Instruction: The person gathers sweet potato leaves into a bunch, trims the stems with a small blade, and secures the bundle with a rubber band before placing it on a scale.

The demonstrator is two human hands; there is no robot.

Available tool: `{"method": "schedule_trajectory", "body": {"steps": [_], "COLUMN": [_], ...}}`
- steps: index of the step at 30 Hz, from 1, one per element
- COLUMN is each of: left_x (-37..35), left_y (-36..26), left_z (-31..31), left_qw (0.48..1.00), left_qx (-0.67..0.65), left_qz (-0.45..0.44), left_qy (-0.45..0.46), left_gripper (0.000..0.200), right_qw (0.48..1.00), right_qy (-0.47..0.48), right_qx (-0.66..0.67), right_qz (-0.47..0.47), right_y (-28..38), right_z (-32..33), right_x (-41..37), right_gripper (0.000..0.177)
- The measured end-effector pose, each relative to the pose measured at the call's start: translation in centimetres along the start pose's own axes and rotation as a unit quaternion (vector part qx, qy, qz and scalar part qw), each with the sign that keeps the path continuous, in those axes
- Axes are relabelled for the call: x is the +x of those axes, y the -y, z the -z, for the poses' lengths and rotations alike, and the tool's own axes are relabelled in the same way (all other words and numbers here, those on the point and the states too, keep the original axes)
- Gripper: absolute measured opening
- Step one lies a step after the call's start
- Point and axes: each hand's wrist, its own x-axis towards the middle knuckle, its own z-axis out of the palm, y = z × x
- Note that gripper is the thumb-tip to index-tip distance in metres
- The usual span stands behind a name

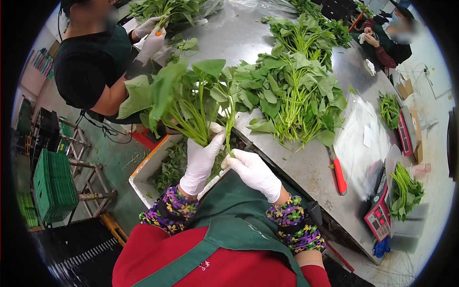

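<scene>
White gloves cover both of my hands. My left hand (204, 152) is closed around the lower stems of a bunch of leafy greens (189, 112), whose leaves fan upward and to the left. Just right of it, my right hand (248, 170) pinches the lower end of a thin stalk (230, 125) that stands upright beside the bunch. A large pile of leafy greens (301, 91) lies on the metal table (229, 40) beyond my right hand. Below my left hand, a white box (139, 178) holds loose leaves, partly hidden by my arm.
A red-handled knife (340, 176) and clear plastic bags (361, 138) lie to the right, near a red scale (378, 221) and a small bunch (406, 191). A co-worker (91, 67) stands at left, another person (389, 40) at upper right. Green crates (55, 186) stand at left.
</scene>
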Motion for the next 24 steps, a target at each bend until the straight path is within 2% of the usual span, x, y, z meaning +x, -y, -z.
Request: {"method": "schedule_trajectory", "body": {"steps": [3,5,7,9,14,16,17,19,20,22,23,24], "left_x": [0.3,0.4,0.0,-0.8,-0.6,-0.4,-0.5,-0.5,-0.5,-0.1,0.1,0.5], "left_y": [-1.0,-1.4,-1.6,-1.0,-0.8,-0.4,-0.4,-0.5,0.0,1.1,1.0,0.7], "left_z": [-0.1,0.7,0.6,0.5,0.7,0.8,0.6,0.1,0.0,-0.1,0.2,0.6], "left_qw": [0.998,0.997,0.996,0.996,0.992,0.983,0.983,0.992,0.992,0.997,0.997,0.995], "left_qx": [0.021,0.041,0.05,0.021,0.001,-0.083,-0.083,-0.027,-0.027,0.062,0.062,0.062], "left_qz": [0.03,0.054,0.075,0.082,0.117,0.143,0.143,0.122,0.122,0.026,0.025,0.05], "left_qy": [-0.05,-0.034,-0.019,0.024,0.053,0.074,0.074,0.036,0.035,-0.023,-0.024,-0.063], "left_gripper": [0.017,0.02,0.022,0.023,0.021,0.018,0.018,0.016,0.016,0.013,0.013,0.013], "right_qw": [0.998,0.998,0.997,0.994,0.997,0.999,0.999,0.998,0.997,0.995,0.987,0.974], "right_qy": [-0.022,-0.064,-0.069,-0.094,-0.071,-0.051,-0.052,-0.053,-0.071,-0.087,-0.112,-0.138], "right_qx": [0.044,0.014,0.015,-0.054,-0.02,-0.007,0.005,0.018,-0.016,-0.05,-0.109,-0.167], "right_qz": [0.038,-0.021,-0.023,0.0,0.015,0.01,0.01,0.009,0.016,0.023,0.046,0.069], "right_y": [0.2,0.2,0.1,0.3,0.2,0.1,-0.5,-0.7,-0.7,-0.7,-0.6,-0.4], "right_z": [0.0,0.2,0.3,0.2,0.5,0.6,0.4,0.2,0.1,-0.2,-0.4,-0.4], "right_x": [-0.1,0.0,0.1,0.3,0.2,0.2,0.3,0.2,0.1,0.0,0.0,0.0], "right_gripper": [0.024,0.025,0.025,0.025,0.024,0.024,0.024,0.024,0.023,0.023,0.021,0.019]}}
